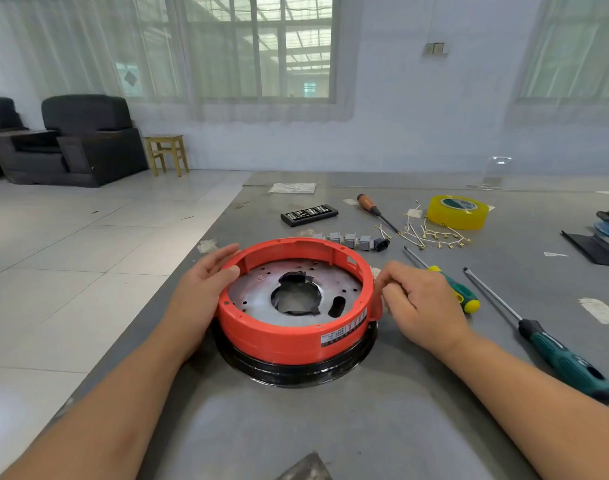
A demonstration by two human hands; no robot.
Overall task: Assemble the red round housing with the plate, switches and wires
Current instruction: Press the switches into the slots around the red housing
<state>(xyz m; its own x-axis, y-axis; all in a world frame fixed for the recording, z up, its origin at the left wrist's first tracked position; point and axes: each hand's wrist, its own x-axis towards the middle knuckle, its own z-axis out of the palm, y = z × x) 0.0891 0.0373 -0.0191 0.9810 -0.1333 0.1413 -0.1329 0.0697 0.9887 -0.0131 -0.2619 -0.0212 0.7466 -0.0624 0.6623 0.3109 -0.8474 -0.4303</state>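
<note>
The red round housing (282,336) stands on a black ring in the middle of the grey table, with the perforated metal plate (251,296) lying inside it. My left hand (199,289) grips the housing's left wall, thumb over the rim. My right hand (417,299) sits at the housing's right side, fingers curled against a red tab; whether it pinches something is unclear. Behind the housing lie a row of grey switches (351,240) and a scatter of short white wires (434,235).
Right of the housing lie a yellow-tipped green screwdriver (459,292) and a long dark-green screwdriver (559,355). Farther back are a wooden-handled screwdriver (370,205), a yellow tape roll (458,212) and a black bit case (309,214). The table's left edge drops to a tiled floor.
</note>
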